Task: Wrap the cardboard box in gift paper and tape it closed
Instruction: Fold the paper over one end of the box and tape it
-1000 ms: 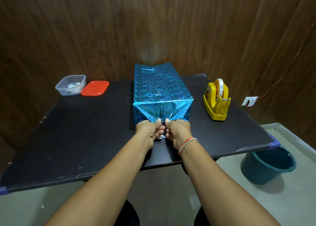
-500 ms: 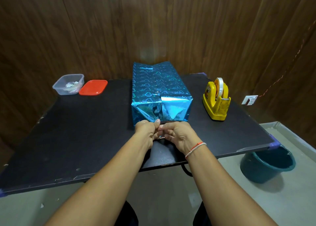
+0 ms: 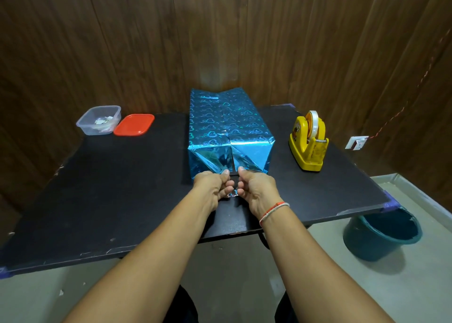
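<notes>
- At the centre of a matte black rectangular tabletop (image 3: pixel 122 188), a tall box wrapped in glossy blue foil gift paper printed with heart outlines (image 3: pixel 225 127) lies lengthwise, its near end folded into smooth, mirror-bright triangular flaps.
- Both hands sit at that near end: the left hand (image 3: pixel 211 188) and the right hand (image 3: pixel 256 188), fingers curled, pinch the paper's bottom flap between them, thumbs raised against the foil face; a crumpled silver-blue tip shows between the fingers.
- A red-and-white thread bracelet (image 3: pixel 272 211) circles the right wrist.
- To the right stands a chunky yellow plastic tape dispenser (image 3: pixel 308 144) with a clear roll.
- Far left, a clear plastic tub (image 3: pixel 99 120) sits beside its red lid (image 3: pixel 134 125).
- Below right, a dark green bucket (image 3: pixel 381 234) rests on the floor.
</notes>
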